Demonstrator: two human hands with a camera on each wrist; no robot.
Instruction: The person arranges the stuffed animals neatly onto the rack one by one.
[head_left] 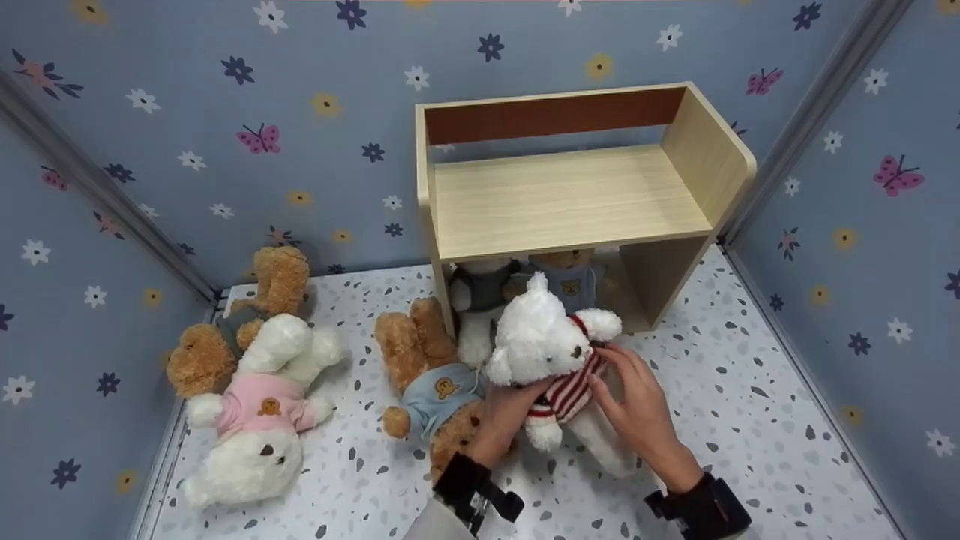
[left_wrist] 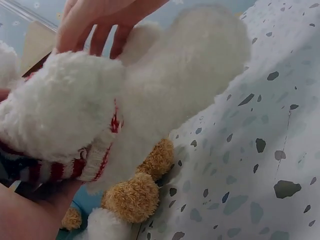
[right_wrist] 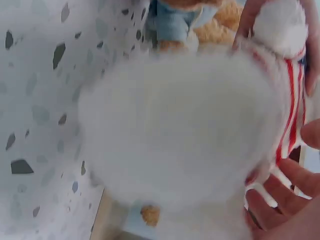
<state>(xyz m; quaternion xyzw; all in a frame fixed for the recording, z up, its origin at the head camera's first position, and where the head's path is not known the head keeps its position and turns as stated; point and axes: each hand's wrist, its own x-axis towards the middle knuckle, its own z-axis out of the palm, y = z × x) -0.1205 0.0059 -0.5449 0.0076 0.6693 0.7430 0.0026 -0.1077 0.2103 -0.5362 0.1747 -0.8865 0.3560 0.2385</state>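
A white teddy bear (head_left: 534, 330) in a red-and-white striped sweater (head_left: 574, 394) is held in front of the shelf, its head tilted. My left hand (head_left: 508, 420) grips it from below, by the sweater under the head; most of those fingers are hidden behind the bear. On the other side my right hand (head_left: 637, 409) holds the sweater, with fingers and thumb spread around the bear's side. In the right wrist view a white furry leg (right_wrist: 180, 130) fills the middle, and the right fingers (right_wrist: 285, 195) bend against the sweater.
A wooden shelf (head_left: 562, 199) stands at the back wall, with a grey-clad toy (head_left: 484, 289) and a brown bear (head_left: 574, 281) in its lower compartment. Left of my hands lies a brown bear in blue (head_left: 442, 397). Farther left are a pink-shirted white bear (head_left: 259, 420) and another brown bear (head_left: 202, 360).
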